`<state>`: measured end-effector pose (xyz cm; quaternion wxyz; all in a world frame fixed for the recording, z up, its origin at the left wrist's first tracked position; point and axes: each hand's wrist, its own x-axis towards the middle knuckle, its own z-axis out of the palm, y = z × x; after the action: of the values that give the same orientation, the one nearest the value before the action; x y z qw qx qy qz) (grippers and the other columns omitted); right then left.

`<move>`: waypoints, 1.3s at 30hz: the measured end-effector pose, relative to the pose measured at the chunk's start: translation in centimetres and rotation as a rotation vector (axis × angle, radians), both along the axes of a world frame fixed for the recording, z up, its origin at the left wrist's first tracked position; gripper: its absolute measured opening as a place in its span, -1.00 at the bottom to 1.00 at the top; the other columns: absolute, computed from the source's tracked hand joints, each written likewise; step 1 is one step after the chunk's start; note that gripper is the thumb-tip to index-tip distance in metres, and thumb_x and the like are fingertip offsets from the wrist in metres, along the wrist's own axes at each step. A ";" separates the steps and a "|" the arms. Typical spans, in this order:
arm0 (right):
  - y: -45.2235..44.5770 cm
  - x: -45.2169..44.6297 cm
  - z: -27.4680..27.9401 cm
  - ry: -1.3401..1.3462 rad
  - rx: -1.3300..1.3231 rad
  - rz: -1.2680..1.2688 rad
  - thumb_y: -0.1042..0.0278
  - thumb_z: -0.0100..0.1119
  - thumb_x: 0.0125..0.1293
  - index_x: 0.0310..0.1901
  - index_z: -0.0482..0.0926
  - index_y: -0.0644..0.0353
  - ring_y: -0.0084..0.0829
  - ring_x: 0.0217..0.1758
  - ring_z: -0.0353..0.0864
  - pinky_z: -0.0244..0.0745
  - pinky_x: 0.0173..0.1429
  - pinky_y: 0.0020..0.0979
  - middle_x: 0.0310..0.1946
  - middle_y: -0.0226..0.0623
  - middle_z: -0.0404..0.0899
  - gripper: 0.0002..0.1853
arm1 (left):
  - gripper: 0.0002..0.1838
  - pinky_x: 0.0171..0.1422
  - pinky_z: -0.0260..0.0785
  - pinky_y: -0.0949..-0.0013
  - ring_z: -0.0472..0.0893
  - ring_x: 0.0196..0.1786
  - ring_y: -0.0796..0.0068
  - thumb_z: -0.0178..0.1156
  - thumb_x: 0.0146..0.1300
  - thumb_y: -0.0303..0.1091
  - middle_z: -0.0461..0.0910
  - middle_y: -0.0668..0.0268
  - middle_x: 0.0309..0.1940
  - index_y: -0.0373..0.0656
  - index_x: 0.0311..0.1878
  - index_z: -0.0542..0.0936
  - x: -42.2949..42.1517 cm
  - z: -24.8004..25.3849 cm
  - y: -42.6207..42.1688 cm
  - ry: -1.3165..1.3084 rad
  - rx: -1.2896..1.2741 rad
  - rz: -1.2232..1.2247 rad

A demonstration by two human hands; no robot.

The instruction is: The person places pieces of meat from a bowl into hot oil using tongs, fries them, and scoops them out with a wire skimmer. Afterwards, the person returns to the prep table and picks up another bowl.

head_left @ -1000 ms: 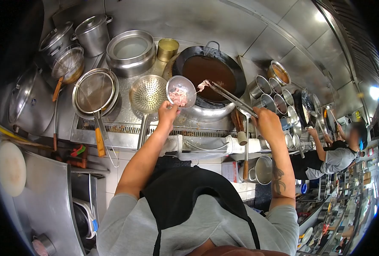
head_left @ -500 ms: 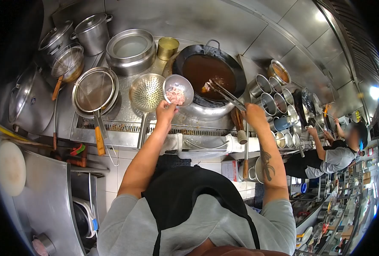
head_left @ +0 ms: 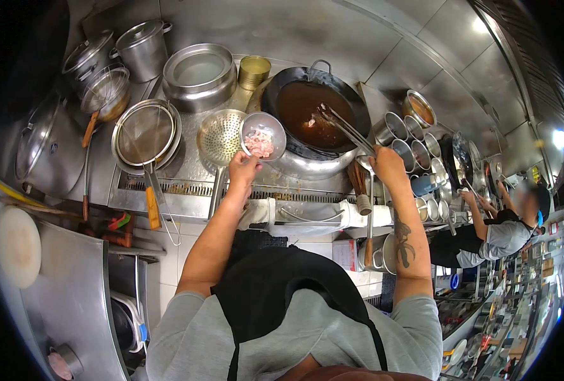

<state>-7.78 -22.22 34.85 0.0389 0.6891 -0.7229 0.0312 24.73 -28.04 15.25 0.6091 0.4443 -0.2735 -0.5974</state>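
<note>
My left hand (head_left: 245, 169) grips the near rim of a small metal bowl (head_left: 277, 126), which is tilted slightly toward me. Chopped pale-pink raw meat (head_left: 259, 143) lies inside it. In my right hand (head_left: 388, 164) is a pair of long metal tongs (head_left: 348, 129), reaching left over a black wok (head_left: 270, 101). Dark brown oil or liquid (head_left: 304, 98) fills the wok. A small pale piece (head_left: 311, 120) floats there, just below and left of the tong tips. Whether anything sits between the tips cannot be made out.
A perforated ladle (head_left: 221, 136) lies left of the bowl, beside stacked strainers (head_left: 143, 134) and a large steel pot (head_left: 199, 95). A yellowish tin (head_left: 254, 72) stands behind. Several metal containers (head_left: 393, 126) and a bamboo brush (head_left: 360, 187) are at the right. Another person (head_left: 494, 232) works farther right.
The tong tips have lifted up and right, away from the pale piece, which now floats apart from them. My left hand still holds the bowl in nearly the same place.
</note>
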 end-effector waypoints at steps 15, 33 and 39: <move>7.4 4.8 9.0 -0.020 -0.145 0.254 0.38 0.29 0.11 -0.03 0.54 0.27 0.01 -0.19 0.58 0.48 -0.13 -0.14 -0.27 -0.01 0.57 -0.63 | -0.87 -0.12 0.51 0.49 0.59 -0.21 0.55 0.22 0.26 -0.45 0.59 0.29 -0.23 -0.13 -0.33 0.44 1.1 2.6 0.8 -0.051 -0.147 -0.109; 7.3 7.4 7.2 0.197 -0.115 0.301 0.42 0.17 0.13 -0.26 0.51 0.27 -0.04 -0.39 0.63 0.55 -0.36 -0.16 -0.40 -0.06 0.54 -0.84 | -0.76 -0.28 0.50 0.49 0.54 -0.32 0.60 0.26 0.20 -0.49 0.56 0.24 -0.28 -0.16 -0.42 0.35 -1.6 3.0 0.6 -0.091 -0.227 -0.176; 7.3 5.8 6.1 0.162 -0.102 0.232 0.48 0.20 0.12 -0.09 0.55 0.22 -0.05 -0.33 0.60 0.50 -0.28 -0.13 -0.37 -0.12 0.53 -0.72 | -0.74 -0.27 0.53 0.46 0.56 -0.32 0.53 0.29 0.18 -0.45 0.56 0.23 -0.29 -0.17 -0.43 0.35 -2.8 2.0 -1.0 -0.099 -0.183 -0.154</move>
<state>-1.95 -14.92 40.98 0.1284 0.7655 -0.6303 0.0165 21.92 -29.04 17.30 0.5852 0.3935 -0.3898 -0.5923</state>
